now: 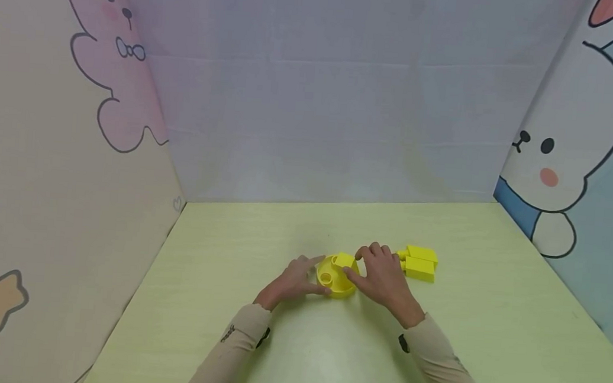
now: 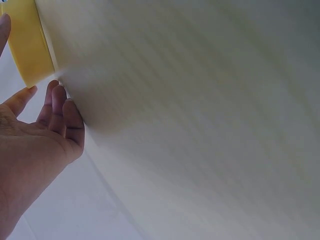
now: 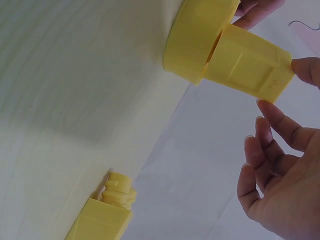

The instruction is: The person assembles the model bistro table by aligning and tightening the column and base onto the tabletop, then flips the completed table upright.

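A round yellow base (image 1: 339,289) with raised round sockets rests on the table. My left hand (image 1: 294,281) spans it from the left, thumb and index finger gripping opposite sides of its rim; the left wrist view shows part of the base's side wall (image 2: 31,42). A yellow rectangular block (image 1: 344,260) stands upright on the far right part of the base. My right hand (image 1: 383,278) pinches the block's outer end between thumb and index finger. In the right wrist view the block (image 3: 247,62) meets the base (image 3: 195,42); its joining end is hidden.
Two more yellow blocks lie side by side just right of my right hand, a farther one (image 1: 422,253) and a nearer one (image 1: 419,270). Their ridged necks point left. The pale table (image 1: 327,359) is bounded by a back wall (image 1: 337,128) and printed side walls.
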`<state>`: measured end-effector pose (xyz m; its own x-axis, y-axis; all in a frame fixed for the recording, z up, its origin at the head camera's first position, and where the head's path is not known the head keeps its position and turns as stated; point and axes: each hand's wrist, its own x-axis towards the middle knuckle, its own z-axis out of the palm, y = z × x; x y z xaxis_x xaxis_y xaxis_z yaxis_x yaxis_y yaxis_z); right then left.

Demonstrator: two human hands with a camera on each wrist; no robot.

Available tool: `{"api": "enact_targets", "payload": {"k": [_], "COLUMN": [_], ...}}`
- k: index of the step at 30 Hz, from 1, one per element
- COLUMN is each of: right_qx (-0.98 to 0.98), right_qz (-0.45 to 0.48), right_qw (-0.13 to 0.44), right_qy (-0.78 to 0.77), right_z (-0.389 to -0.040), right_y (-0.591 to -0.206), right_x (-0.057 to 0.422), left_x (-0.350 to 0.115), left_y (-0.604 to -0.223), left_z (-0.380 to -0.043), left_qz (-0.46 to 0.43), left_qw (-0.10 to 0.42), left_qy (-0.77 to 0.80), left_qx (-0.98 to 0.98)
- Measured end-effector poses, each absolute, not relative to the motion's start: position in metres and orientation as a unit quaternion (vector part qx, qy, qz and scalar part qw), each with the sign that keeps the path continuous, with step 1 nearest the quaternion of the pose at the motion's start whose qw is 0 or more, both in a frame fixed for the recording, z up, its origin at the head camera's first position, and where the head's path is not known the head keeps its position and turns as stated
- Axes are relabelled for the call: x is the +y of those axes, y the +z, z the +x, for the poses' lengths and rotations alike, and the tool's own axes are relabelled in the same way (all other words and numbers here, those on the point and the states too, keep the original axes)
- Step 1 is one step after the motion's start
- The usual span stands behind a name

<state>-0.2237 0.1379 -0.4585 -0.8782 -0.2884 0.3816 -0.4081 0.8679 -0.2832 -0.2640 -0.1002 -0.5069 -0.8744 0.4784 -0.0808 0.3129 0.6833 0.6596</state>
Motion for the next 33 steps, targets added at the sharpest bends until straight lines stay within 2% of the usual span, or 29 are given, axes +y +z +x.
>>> {"api": "enact_targets", "payload": {"k": [8, 18, 33], "right_qx": [-0.957, -0.938, -0.954], "right_qz": [0.162, 0.238, 0.180], "right_qw": [0.160, 0.084, 0.125], "right_qy": [0.179, 0.239, 0.203], "right_z": [-0.222, -0.230, -0.232], "right_y": [-0.461, -0.463, -0.461], "right_x": [0.139, 0.147, 0.150], "left_x": [-0.100, -0.101, -0.101], "left_y": [-0.506, -0.506, -0.503], "left_z": [-0.262, -0.262, -0.263], "left_qz": [0.216, 0.218, 0.204], "left_qw": [0.128, 0.125, 0.136], "left_qy": [0.335, 0.335, 0.342], "left_qx": [0.908, 0.908, 0.907]}}
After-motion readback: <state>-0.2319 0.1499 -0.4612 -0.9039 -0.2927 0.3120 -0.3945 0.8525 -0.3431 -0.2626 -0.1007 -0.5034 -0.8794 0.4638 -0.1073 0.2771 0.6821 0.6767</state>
